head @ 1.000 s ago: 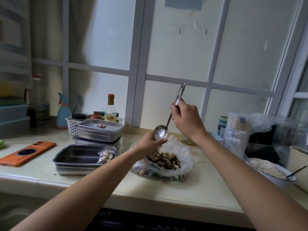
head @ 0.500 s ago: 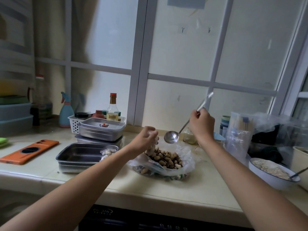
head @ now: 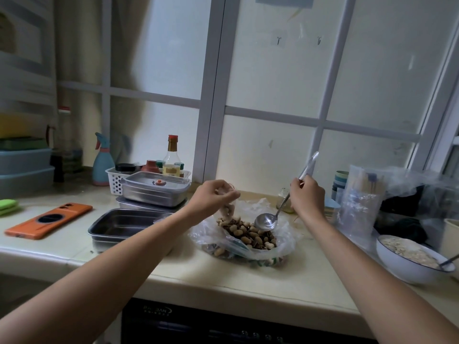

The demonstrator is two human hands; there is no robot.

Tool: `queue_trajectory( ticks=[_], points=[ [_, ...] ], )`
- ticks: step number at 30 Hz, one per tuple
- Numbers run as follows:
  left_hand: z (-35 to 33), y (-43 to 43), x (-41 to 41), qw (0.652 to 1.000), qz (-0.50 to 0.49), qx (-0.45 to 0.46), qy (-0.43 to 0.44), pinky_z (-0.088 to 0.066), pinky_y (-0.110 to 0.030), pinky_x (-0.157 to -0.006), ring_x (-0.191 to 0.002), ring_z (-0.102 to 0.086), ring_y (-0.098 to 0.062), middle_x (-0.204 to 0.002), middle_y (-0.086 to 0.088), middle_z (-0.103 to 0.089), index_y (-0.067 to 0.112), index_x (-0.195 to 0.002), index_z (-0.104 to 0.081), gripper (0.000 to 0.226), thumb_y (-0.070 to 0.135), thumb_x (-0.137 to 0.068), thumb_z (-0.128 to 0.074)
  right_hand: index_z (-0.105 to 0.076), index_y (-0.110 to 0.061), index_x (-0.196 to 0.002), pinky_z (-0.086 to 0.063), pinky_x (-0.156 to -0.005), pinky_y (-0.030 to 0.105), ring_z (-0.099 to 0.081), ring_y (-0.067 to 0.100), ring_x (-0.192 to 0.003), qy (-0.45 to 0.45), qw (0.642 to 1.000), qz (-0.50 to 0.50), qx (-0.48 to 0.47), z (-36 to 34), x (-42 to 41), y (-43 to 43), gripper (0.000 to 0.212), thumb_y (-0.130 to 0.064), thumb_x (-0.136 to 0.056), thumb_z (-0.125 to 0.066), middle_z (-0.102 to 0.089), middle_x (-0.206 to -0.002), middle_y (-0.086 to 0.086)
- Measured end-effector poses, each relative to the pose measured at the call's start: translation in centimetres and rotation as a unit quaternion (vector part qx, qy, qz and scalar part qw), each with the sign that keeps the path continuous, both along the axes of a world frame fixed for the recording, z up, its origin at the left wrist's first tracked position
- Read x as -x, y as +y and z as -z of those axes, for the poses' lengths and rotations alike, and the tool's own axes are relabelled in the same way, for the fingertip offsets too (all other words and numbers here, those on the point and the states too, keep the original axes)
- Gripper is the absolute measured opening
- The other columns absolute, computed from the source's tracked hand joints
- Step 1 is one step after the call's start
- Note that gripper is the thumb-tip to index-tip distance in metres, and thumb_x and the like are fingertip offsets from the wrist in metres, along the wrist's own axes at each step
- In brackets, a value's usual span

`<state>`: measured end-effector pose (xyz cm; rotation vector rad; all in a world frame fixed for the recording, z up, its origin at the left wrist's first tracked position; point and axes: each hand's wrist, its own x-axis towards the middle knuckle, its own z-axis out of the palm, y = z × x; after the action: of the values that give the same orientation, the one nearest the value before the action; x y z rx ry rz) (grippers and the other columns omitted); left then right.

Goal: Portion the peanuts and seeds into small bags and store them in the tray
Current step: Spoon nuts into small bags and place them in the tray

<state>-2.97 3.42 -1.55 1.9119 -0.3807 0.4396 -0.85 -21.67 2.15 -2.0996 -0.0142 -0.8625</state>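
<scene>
**Inspector:** Start at the left end of the counter (head: pixel 223 276).

**Assistant:** An orange phone (head: pixel 48 220) lies flat, at nine o'clock from the steel ware. At about one o'clock from the phone, a blue spray bottle (head: pixel 103 161) stands upright beside a white basket (head: pixel 116 181) of bottles.

**Inspector:** And the steel ware?

**Assistant:** The open tray (head: pixel 124 225) sits at the front. A lidded container (head: pixel 155 192) is at its twelve o'clock, stacked on another flat steel piece.

**Inspector:** Condition of the hands?

**Assistant:** The left hand (head: pixel 213 198) is raised, with its fingers curled and pinching the mouth of a small bag (head: pixel 227 211). The bag hangs below the fingers, partly filled, over the ten o'clock edge of the heap. The right hand (head: pixel 306 198) is closed round the handle of a ladle (head: pixel 267 221), and the handle slants up toward one o'clock. The ladle's bowl is down at the two o'clock side of the heap. I cannot tell whether it touches.

**Inspector:** What is the heap?

**Assistant:** It is the peanuts (head: pixel 248 233), lying in a large plastic bag (head: pixel 280 247) spread open on the counter. They are at three o'clock from the open tray, near it.

**Inspector:** Right end?

**Assistant:** A pack of clear bags (head: pixel 360 207) stands at three o'clock from the right hand. A white bowl of seeds (head: pixel 407 266) sits at four o'clock from the heap, well apart from it, with a spoon (head: pixel 449 260) in it.
</scene>
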Motion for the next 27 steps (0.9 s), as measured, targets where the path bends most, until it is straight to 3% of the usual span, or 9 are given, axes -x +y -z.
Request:
queue_trajectory(
  ticks=[2,5,8,12,14,16,21,24,27],
  points=[
    [-0.1,-0.3,0.3,0.999,0.009,-0.034,0.017,-0.056,-0.026,-0.072,-0.079,-0.073,-0.015,-0.088,0.000,-0.075,0.013,-0.097,-0.071,0.030,0.039,-0.086,-0.080,-0.056,-0.009,-0.086,-0.045,-0.051,0.029,-0.060,0.021,-0.063,-0.024,0.999,-0.013,0.046,-0.2,0.4,0.3,0.027,-0.022,-0.107,-0.045,-0.061,-0.074,0.007],
    [0.9,-0.8,0.1,0.992,0.010,-0.118,0.049,-0.061,-0.028,-0.083,-0.093,-0.071,-0.015,-0.107,-0.001,-0.071,0.013,-0.110,-0.063,0.037,0.031,-0.084,-0.082,-0.056,-0.010,-0.084,-0.041,-0.049,0.030,-0.055,0.018,-0.054,-0.064,0.989,-0.055,0.122,-0.2,0.8,0.9,0.027,-0.020,-0.107,-0.046,-0.058,-0.066,0.004],
    [2.1,-1.5,-0.1,0.996,0.016,-0.060,0.066,-0.063,-0.032,-0.080,-0.092,-0.071,-0.018,-0.108,-0.009,-0.067,0.014,-0.129,-0.038,0.063,0.016,-0.084,-0.082,-0.054,-0.012,-0.082,-0.043,-0.047,0.035,-0.054,0.017,-0.051,-0.071,0.974,-0.096,0.192,0.2,1.0,1.7,0.028,-0.020,-0.107,-0.045,-0.056,-0.063,0.002],
    [2.6,-2.6,-0.4,0.996,0.013,0.031,0.087,-0.060,-0.033,-0.077,-0.074,-0.065,-0.018,-0.085,-0.009,-0.066,0.017,-0.139,-0.017,0.079,0.001,-0.086,-0.074,-0.048,-0.015,-0.081,-0.029,-0.048,0.030,-0.047,0.012,-0.050,-0.090,0.957,-0.109,0.253,0.2,1.6,2.5,0.026,-0.021,-0.106,-0.045,-0.048,-0.060,-0.003],
    [2.5,-2.7,-0.6,0.990,0.014,0.095,0.102,-0.054,-0.025,-0.060,-0.064,-0.058,-0.018,-0.073,-0.004,-0.057,0.013,-0.142,-0.015,0.078,-0.005,-0.088,-0.068,-0.049,-0.014,-0.080,-0.029,-0.047,0.029,-0.047,0.012,-0.050,-0.107,0.957,-0.111,0.246,0.1,1.7,2.5,0.027,-0.020,-0.107,-0.046,-0.048,-0.059,-0.003],
    [2.2,-2.4,-0.7,0.985,0.004,0.133,0.107,-0.052,-0.020,-0.053,-0.066,-0.057,-0.018,-0.075,-0.005,-0.059,0.008,-0.144,-0.016,0.076,-0.005,-0.089,-0.067,-0.050,-0.012,-0.080,-0.033,-0.046,0.030,-0.049,0.015,-0.049,-0.115,0.961,-0.115,0.222,0.0,1.8,2.3,0.028,-0.018,-0.107,-0.046,-0.049,-0.058,-0.001],
    [1.8,-1.8,-0.7,0.986,-0.015,0.120,0.114,-0.057,-0.022,-0.060,-0.080,-0.067,-0.023,-0.088,-0.012,-0.066,0.003,-0.149,-0.014,0.080,0.006,-0.092,-0.070,-0.042,-0.013,-0.071,-0.032,-0.047,0.033,-0.045,0.015,-0.046,-0.079,0.964,-0.110,0.228,-0.3,2.5,2.7,0.033,-0.015,-0.104,-0.048,-0.047,-0.055,0.001],
    [2.0,-1.5,-1.3,0.987,-0.036,0.098,0.120,-0.059,-0.025,-0.072,-0.091,-0.073,-0.024,-0.092,-0.010,-0.067,0.004,-0.150,-0.016,0.085,0.016,-0.091,-0.075,-0.043,-0.012,-0.072,-0.040,-0.041,0.033,-0.059,0.021,-0.044,-0.044,0.968,-0.127,0.212,-0.5,3.1,3.2,0.032,-0.017,-0.104,-0.046,-0.055,-0.061,0.008],
    [2.0,-1.5,-1.5,0.987,-0.053,0.084,0.126,-0.057,-0.025,-0.074,-0.090,-0.070,-0.020,-0.092,-0.006,-0.065,0.004,-0.150,-0.020,0.082,0.020,-0.092,-0.076,-0.050,-0.006,-0.082,-0.045,-0.035,0.027,-0.063,0.018,-0.037,-0.005,0.977,-0.143,0.160,-0.5,3.5,3.8,0.027,-0.017,-0.105,-0.044,-0.061,-0.063,0.013]
  ],
)
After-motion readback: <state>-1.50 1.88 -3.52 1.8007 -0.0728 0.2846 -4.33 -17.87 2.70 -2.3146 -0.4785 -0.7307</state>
